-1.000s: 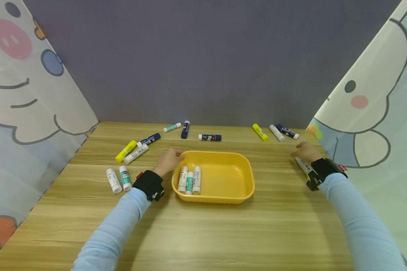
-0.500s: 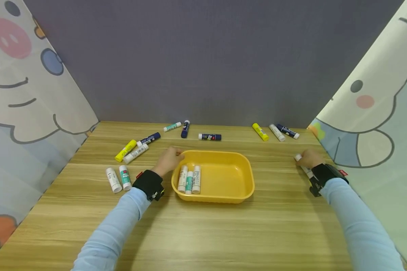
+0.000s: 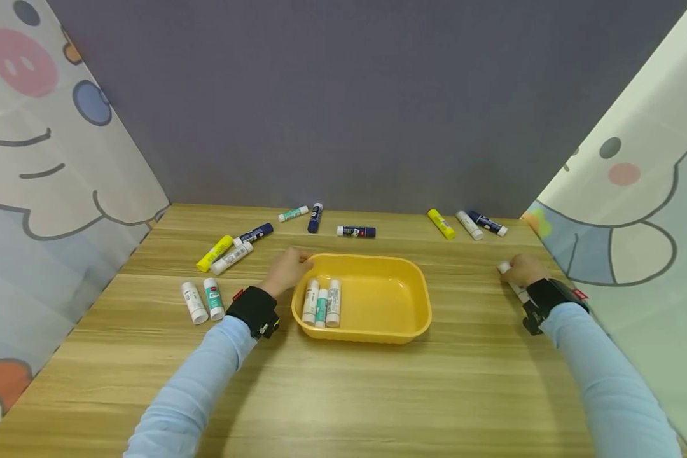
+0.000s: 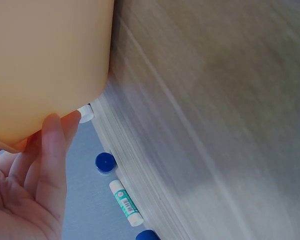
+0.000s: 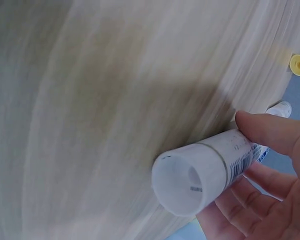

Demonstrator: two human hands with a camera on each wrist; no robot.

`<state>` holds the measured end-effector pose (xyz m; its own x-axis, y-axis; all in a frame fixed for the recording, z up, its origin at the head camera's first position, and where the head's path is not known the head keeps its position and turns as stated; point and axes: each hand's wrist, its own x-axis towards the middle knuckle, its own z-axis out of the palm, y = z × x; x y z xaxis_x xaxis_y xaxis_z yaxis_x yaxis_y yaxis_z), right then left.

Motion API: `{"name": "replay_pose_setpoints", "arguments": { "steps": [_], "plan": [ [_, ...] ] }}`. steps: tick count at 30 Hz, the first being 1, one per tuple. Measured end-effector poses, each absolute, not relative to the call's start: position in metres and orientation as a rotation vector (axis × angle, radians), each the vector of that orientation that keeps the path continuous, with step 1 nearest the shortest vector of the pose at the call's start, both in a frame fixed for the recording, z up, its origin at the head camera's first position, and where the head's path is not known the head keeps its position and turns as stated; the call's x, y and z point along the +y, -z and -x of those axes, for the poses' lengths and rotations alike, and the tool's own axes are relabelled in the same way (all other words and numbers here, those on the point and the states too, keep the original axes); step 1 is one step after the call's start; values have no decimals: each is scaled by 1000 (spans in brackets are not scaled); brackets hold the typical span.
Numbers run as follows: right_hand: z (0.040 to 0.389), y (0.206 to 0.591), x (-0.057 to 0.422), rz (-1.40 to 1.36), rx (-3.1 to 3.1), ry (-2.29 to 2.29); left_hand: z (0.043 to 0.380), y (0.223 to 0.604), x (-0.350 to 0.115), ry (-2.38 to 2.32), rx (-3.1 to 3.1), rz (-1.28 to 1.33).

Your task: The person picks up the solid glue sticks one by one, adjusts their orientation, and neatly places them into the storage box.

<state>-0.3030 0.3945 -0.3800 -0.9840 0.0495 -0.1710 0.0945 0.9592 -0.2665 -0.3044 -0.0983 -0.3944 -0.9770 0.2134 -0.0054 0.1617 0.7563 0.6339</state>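
A yellow plastic tray stands mid-table, with three glue sticks lying side by side at its left end, one of them a green-labelled glue stick. My left hand grips the tray's rim at its far left corner; in the left wrist view a finger lies against the outer wall. Off to the right, my right hand holds a white glue stick between thumb and fingers. That stick is low over the tabletop, its hollow end facing the wrist camera; the hand covers its middle in the head view.
Left of the tray lie several glue sticks, including a yellow glue stick and a white glue stick. More line the back, among them a navy glue stick and another yellow glue stick. A grey panel rises behind.
My right hand has shifted slightly right and taken hold of the white glue stick, which lay under it before. The left hand stays at the tray's rim. The head view has shifted slightly.
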Motion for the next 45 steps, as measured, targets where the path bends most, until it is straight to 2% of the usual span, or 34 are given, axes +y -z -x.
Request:
{"name": "replay_pose_setpoints", "arguments": {
  "steps": [12, 20, 29, 38, 45],
  "plan": [
    [308, 363, 372, 60, 3009, 539, 304, 396, -98, -1063, 2834, -285],
    [310, 326, 322, 167, 2999, 602, 303, 395, -98, -1051, 2850, -281],
    [306, 295, 254, 137, 2788, 982, 300, 390, -96, -1046, 2857, -289],
    [301, 293, 194, 160, 2505, 1424, 299, 390, -97, -1048, 2860, -278],
    [297, 304, 156, 223, 2427, 1498, 301, 392, -96, -1032, 2872, -273]
  ]
}}
